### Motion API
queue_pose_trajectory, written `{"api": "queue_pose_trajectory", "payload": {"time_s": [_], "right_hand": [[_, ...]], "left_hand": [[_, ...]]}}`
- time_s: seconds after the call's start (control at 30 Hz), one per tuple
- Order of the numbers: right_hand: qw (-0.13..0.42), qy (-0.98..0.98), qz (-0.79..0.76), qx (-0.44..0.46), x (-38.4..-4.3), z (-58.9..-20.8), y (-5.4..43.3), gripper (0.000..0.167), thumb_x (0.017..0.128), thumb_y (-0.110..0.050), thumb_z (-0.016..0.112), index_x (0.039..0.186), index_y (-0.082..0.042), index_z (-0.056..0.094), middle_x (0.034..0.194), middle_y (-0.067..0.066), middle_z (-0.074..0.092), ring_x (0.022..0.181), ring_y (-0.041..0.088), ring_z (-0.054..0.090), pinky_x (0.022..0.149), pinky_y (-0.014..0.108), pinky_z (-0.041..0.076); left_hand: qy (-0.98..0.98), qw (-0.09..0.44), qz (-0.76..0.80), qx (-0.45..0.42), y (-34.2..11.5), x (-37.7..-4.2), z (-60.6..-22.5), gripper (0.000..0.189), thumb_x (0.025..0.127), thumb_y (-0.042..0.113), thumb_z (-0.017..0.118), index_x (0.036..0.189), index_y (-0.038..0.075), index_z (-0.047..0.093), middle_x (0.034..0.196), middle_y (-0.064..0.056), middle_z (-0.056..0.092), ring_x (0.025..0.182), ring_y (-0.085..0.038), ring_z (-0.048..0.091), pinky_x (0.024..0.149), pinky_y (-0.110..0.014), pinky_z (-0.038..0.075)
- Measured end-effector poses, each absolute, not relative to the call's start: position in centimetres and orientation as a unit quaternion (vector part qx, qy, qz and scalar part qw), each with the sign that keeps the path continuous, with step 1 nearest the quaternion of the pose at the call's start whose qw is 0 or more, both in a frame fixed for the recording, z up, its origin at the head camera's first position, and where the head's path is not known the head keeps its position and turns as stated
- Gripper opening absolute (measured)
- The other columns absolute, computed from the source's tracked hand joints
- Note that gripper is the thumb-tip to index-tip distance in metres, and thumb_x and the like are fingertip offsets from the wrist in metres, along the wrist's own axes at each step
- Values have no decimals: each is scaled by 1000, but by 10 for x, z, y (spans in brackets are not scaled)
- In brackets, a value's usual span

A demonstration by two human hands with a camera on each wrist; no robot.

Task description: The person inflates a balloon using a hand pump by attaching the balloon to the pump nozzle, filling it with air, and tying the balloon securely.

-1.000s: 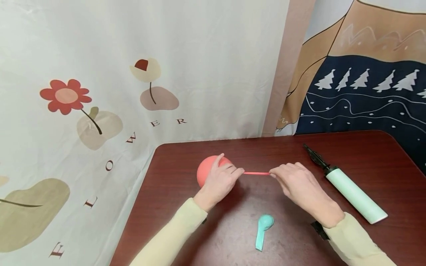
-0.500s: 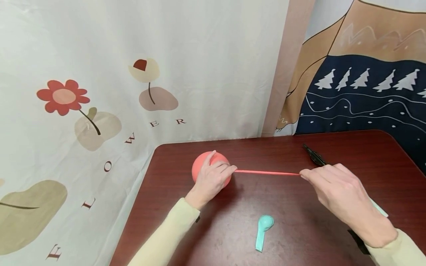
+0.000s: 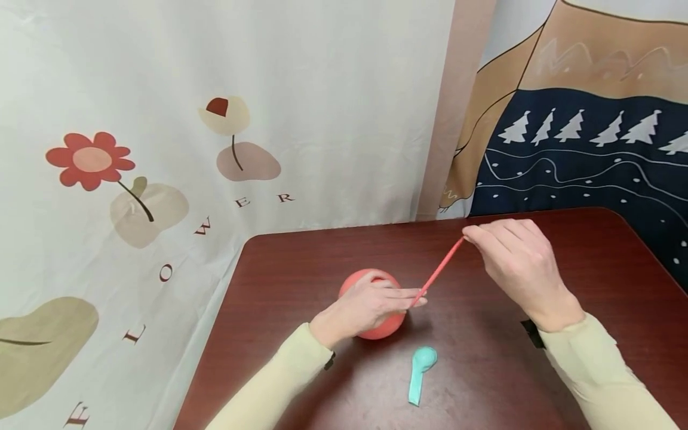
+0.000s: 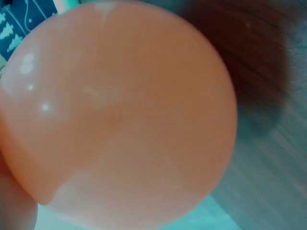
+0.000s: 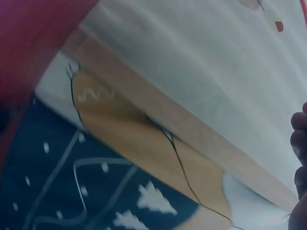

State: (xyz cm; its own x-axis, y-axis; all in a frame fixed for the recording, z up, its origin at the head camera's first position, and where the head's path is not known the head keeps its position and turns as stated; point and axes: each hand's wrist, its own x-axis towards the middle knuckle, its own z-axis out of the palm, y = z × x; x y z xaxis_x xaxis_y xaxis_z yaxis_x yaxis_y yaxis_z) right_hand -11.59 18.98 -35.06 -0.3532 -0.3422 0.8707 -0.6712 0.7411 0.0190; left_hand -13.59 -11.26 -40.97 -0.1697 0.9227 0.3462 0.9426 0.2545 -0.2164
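Nearer the counter's (image 3: 290,269) left edge, the balloon (image 4: 120,115) (likely light, soft, easily popped) is held by the left hand (image 3: 368,306); its tail (image 3: 442,266), the safest grip, is pinched by the right hand (image 3: 520,266).

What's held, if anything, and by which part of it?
The red balloon: the right hand pinches the free end of its taut neck; the left hand holds it near the neck's base, exact contact partly hidden.

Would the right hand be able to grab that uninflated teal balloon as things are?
Probably not: the right hand is pinching the stretched neck of the coral balloon. Once free, it likely could; the teal balloon lies uncovered on the table.
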Motion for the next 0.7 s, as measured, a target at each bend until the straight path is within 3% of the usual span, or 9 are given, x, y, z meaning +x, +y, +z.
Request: {"api": "queue_pose_trajectory", "payload": {"time_s": [0.13, 0.23, 0.37, 0.47, 0.6, 0.7], "right_hand": [[424, -834, 207, 285, -139, -362, 175, 13, 101, -12, 67, 109, -5, 75, 87, 12, 74, 80, 31, 66, 66, 44, 48], [372, -855, 246, 264, -152, -377, 163, 17, 89, -4, 78, 106, -6, 76, 88, 10, 75, 81, 29, 66, 67, 43, 47], [315, -868, 293, 248, -155, -400, 148, 17, 87, -1, 80, 103, -6, 77, 93, 8, 76, 81, 26, 67, 68, 42, 46], [293, -869, 308, 255, -148, -410, 136, 15, 88, -3, 80, 103, -7, 77, 94, 6, 76, 82, 24, 67, 69, 41, 47], [298, -861, 306, 277, -138, -407, 117, 15, 88, -5, 80, 103, -8, 77, 90, 4, 74, 81, 22, 65, 69, 39, 47], [324, -855, 273, 299, -129, -405, 104, 15, 89, -5, 80, 103, -7, 74, 85, 5, 71, 78, 24, 61, 66, 38, 46]], "left_hand": [[-748, 212, -34, -628, -105, -129, -402, 50, 100, 6, 60, 147, 25, 59, 153, 12, 53, 101, -2, 63, 98, -28, 45], [-733, 243, -67, -631, -103, -126, -399, 45, 103, 6, 57, 145, 21, 62, 151, 8, 55, 102, -3, 65, 99, -30, 46], [-728, 294, -158, -599, -104, -130, -400, 33, 103, 7, 60, 134, 14, 71, 139, 3, 66, 113, -3, 67, 98, -35, 50], [-726, 286, -275, -562, -103, -135, -403, 28, 99, 4, 67, 126, 6, 74, 131, -6, 70, 117, -11, 68, 95, -38, 52], [-712, 264, -431, -488, -101, -141, -408, 38, 89, -6, 74, 127, -1, 71, 128, -16, 70, 117, -23, 70, 93, -40, 55], [-728, 281, -470, -411, -100, -145, -407, 39, 89, -8, 74, 127, 0, 72, 128, -14, 71, 115, -24, 71, 93, -40, 56]]}}
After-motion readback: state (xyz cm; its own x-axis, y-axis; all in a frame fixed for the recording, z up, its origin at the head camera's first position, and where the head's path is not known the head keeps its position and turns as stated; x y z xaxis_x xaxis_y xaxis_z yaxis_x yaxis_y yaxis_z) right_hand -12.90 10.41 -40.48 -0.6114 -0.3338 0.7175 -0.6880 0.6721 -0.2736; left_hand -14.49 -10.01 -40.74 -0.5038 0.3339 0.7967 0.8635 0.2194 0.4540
